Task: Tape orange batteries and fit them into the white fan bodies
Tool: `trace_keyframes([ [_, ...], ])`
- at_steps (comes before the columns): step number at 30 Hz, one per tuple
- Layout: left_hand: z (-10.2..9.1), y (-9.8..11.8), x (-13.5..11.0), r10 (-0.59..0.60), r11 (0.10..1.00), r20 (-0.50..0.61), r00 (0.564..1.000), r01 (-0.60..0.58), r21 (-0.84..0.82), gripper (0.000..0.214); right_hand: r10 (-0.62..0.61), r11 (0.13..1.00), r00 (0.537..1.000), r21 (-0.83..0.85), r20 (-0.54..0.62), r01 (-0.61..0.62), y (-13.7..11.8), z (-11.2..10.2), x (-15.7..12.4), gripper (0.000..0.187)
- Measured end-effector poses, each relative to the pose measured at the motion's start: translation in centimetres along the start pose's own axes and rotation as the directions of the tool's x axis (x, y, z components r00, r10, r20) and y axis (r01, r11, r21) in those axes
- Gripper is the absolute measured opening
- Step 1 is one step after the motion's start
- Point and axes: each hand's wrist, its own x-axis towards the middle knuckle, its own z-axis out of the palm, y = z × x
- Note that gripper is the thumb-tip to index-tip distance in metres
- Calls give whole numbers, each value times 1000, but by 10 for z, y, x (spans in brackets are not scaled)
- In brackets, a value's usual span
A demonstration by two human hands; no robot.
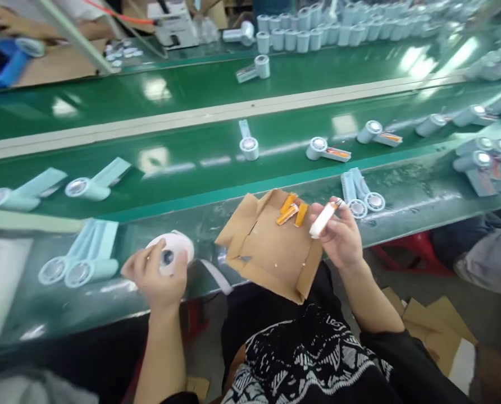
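My left hand (160,275) is wrapped round a roll of white tape (182,246), and a loose strip of it (217,276) trails to the right over the bench edge. In my right hand (342,238) a battery (324,217) with a white face, a bit of orange and thin wires is pinched between thumb and fingers. An open cardboard box (276,247) sits between my hands, tilted at the bench edge. Several orange batteries (300,214) lie at its far end. Just right of my right hand are two light blue handheld fan bodies (357,193).
Beyond the bench (149,238) runs a green conveyor belt (200,148) carrying spaced-out fan bodies (249,147). More fan bodies (80,269) lie at the left, and rows of them (303,40) stand at the back. Another person's hand (1,19) is at the far left. Flattened cardboard (436,331) lies at lower right.
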Motion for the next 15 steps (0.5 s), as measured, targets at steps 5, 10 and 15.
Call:
trace_keyframes([
  [5,77,96,140,227,961,292,929,-167,-219,48,-37,995,996,91,-81,44,-2,1,-10,44],
  [10,167,179,258,3,998,703,711,-43,39,74,-92,987,982,113,-165,112,-10,-17,-27,39],
  [15,195,197,291,-21,997,774,633,-43,63,59,-107,993,959,20,-264,116,-9,-46,-42,33],
])
